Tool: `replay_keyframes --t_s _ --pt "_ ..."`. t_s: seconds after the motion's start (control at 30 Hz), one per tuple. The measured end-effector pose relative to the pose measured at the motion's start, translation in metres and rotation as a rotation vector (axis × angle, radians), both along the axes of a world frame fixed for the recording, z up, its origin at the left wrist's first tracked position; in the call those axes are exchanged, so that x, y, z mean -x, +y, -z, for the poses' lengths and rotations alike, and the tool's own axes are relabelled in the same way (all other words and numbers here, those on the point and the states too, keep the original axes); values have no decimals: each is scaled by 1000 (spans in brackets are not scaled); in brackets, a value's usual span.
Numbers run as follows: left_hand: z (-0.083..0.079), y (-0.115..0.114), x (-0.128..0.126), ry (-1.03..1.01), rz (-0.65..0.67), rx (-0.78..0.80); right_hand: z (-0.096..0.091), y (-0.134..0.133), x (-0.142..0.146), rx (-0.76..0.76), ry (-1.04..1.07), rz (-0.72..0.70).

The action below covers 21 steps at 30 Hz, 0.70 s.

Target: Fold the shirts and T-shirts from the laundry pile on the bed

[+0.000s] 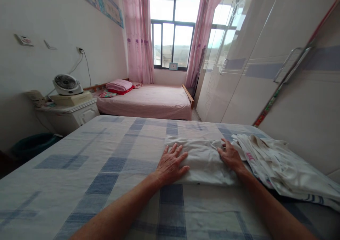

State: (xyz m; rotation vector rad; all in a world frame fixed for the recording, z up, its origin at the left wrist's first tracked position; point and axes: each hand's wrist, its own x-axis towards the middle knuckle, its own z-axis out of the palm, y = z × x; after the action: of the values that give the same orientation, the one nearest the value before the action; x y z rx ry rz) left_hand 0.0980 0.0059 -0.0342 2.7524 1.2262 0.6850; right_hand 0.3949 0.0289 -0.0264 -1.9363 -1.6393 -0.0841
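Note:
A white cloth garment (202, 162), folded into a flat rectangle, lies on the bed with the blue-and-white checked sheet (143, 204). My left hand (172, 163) rests on its left end, fingers spread. At its right end is my right hand (230, 155), with the thumb and fingers bent at the cloth's upper right corner. Whether those fingers pinch the fabric or only press on it, I cannot tell. Just right of that hand, a loose heap of white clothes (281, 165) with some pink and dark markings lies on the sheet.
Beyond the bed stands a second bed with a pink sheet (159, 98) and folded bedding (119, 85). A fan (67, 84) sits on a box on the left nightstand (77, 116), near a green basin (34, 144). Glossy wardrobe doors (247, 62) line the right side.

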Motion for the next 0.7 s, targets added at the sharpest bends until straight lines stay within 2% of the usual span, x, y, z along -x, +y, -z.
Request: replay_keyframes --t_s 0.07,0.1,0.17,0.23,0.3,0.4,0.47,0.57,0.63,0.7 --pt "1 1 0 -5 -1 -7 -11 -7 8 -77 -105 -7" --pt "1 1 0 -5 -2 -9 -17 -11 17 -106 -157 -53" --pt "1 1 -1 -2 -5 -13 -27 -19 40 -108 -231 -234" --pt "2 -1 -1 1 -12 -14 -25 -27 61 -34 -280 -435" --pt "3 -3 -2 -4 -19 -13 -13 -32 70 83 -318 -514" --pt "-1 -3 -1 -27 -9 17 5 -32 53 196 -250 -382" --pt "-11 6 0 -67 0 66 6 -25 32 166 -154 -270" --pt "-30 35 6 -181 -121 123 -10 -11 11 89 -111 -132" --pt "-38 63 12 -242 -252 168 -23 1 11 118 -137 -21" --pt "-40 88 16 -254 -304 233 -30 11 20 179 -147 61"
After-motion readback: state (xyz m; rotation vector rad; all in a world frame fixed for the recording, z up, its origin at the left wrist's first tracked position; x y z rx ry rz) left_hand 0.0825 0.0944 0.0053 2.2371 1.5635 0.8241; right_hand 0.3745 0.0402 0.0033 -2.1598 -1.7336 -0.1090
